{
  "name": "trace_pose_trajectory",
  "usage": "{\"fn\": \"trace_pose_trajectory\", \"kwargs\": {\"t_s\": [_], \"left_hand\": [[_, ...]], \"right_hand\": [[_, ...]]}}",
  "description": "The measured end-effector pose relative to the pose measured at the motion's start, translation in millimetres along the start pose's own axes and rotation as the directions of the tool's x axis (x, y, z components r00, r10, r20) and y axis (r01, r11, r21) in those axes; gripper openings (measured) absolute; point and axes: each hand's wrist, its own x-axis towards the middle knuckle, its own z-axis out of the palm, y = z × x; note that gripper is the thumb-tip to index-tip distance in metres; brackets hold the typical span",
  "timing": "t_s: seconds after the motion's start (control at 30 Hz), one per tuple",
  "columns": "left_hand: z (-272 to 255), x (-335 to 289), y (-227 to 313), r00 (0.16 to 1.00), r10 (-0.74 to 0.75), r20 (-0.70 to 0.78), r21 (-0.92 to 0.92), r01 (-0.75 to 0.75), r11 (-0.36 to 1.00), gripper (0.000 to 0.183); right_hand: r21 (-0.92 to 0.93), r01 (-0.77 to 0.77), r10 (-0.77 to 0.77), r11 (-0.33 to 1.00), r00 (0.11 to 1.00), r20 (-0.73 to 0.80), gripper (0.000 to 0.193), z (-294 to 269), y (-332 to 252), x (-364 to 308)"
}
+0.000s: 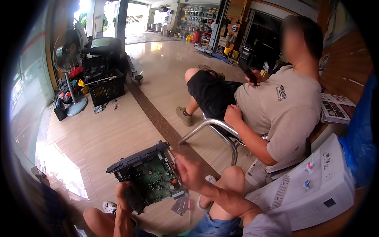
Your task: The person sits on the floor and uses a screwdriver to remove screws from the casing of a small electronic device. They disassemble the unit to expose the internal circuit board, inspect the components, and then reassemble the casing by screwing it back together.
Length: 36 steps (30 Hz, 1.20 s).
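Observation:
An opened electronic unit (156, 177), boxy like a car stereo, is held tilted above my knees. Its dark front panel (138, 158) faces away, and the green circuit board inside lies exposed. My left hand (124, 197) grips the near left side, fingers closed by a black ribbed part. Along the right edge is my right hand (191, 170), slightly blurred, its fingers drawn together by the far right corner. Whether a small piece sits in those fingertips is too unclear to make out. Below the unit show a slim tool with a reddish handle (190, 204) and a grey flat piece (179, 206).
A seated person (276, 98) on a metal-framed chair (221, 126) holds a phone (248, 71). A white appliance with two taps (300, 189) stands close on my right. Black crates (106, 89) and a standing fan (71, 75) are at the far left.

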Motion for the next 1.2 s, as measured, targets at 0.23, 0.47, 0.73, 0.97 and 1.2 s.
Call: {"fn": "trace_pose_trajectory", "kwargs": {"t_s": [0.23, 0.47, 0.73, 0.97, 1.2], "left_hand": [[16, -14, 20, 0.982, 0.176, -0.066, 0.402, -0.135, 0.906, 0.031], [-3, -8, 7, 0.985, 0.162, -0.059, 0.339, -0.133, 0.931, 0.028], [26, -6, 20, 0.973, 0.181, -0.141, 0.388, -0.114, 0.915, 0.039], [19, -4, 21, 0.972, 0.191, -0.136, 0.447, -0.112, 0.888, 0.046], [10, -11, 25, 0.985, 0.148, -0.089, 0.511, -0.083, 0.855, 0.046]], "right_hand": [[0.0, -0.04, 0.04, 0.999, 0.998, 0.053, 0.029, -8, -5, 8], [0.075, -0.14, 0.14, 0.987, 0.99, 0.01, 0.029, 3, -3, 7], [0.062, -0.285, 0.269, 0.956, 0.945, 0.187, 0.032, -21, 18, 21], [0.057, -0.26, 0.233, 0.964, 0.927, 0.293, 0.031, -41, 14, 38], [0.168, -0.437, 0.327, 0.884, 0.833, 0.446, 0.032, -54, 19, 38]]}}
